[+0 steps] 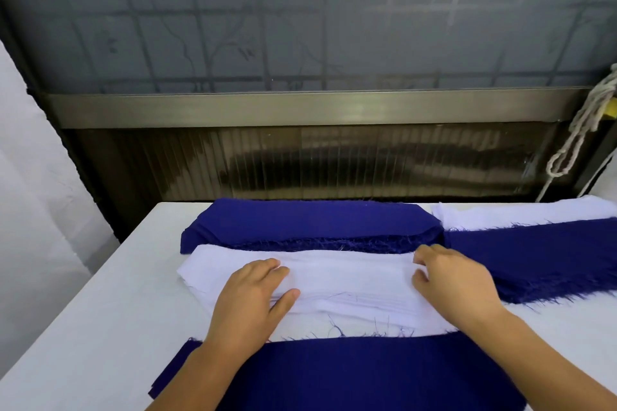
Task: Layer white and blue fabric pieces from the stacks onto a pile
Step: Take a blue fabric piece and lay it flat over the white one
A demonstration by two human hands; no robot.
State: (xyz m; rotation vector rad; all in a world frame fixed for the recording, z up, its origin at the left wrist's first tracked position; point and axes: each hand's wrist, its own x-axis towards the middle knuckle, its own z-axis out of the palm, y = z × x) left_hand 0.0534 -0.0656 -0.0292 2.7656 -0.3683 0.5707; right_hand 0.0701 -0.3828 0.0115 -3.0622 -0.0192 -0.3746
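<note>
A stack of white fabric pieces lies in the middle of the table. Behind it sits a stack of blue fabric with frayed front edges. My left hand rests flat on the left part of the white stack, fingers straight. My right hand is at the stack's right end, its fingers curled over the top white piece at the edge. A blue piece lies spread at the table's near edge under my forearms. At the right, another blue piece lies over white fabric.
The white table has bare surface on its left side. A dark window frame and ribbed panel stand right behind the table. A knotted rope hangs at the far right. White cloth hangs at the left.
</note>
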